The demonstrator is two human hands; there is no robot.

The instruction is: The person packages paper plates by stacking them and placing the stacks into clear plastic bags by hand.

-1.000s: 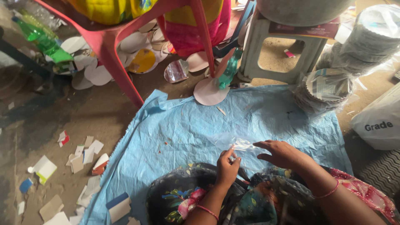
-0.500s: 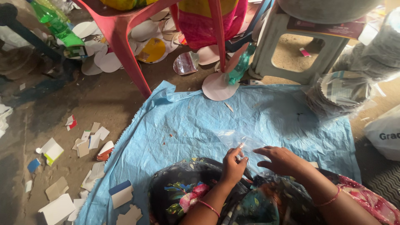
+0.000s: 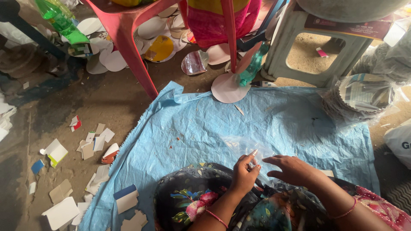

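I sit on a blue plastic sheet (image 3: 192, 124) spread over a dirt floor. My left hand (image 3: 244, 173) pinches the edge of a thin clear plastic bag (image 3: 242, 145) that lies on the sheet in front of my knees. My right hand (image 3: 293, 169) rests flat on the same bag just to the right, fingers stretched toward the left hand. My lap is covered by dark flowered cloth (image 3: 192, 196).
A red plastic chair leg (image 3: 137, 60) and a grey stool (image 3: 295, 51) stand beyond the sheet. A round paper disc (image 3: 227, 87) and a green bottle (image 3: 250, 68) lie at its far edge. A bagged stack of paper plates (image 3: 359, 98) sits right. Card scraps (image 3: 94, 143) litter the left floor.
The view has shifted slightly. Both hands stay on the clear bag; the left hand's fingers have closed tighter on its edge and the right hand has flattened beside it.
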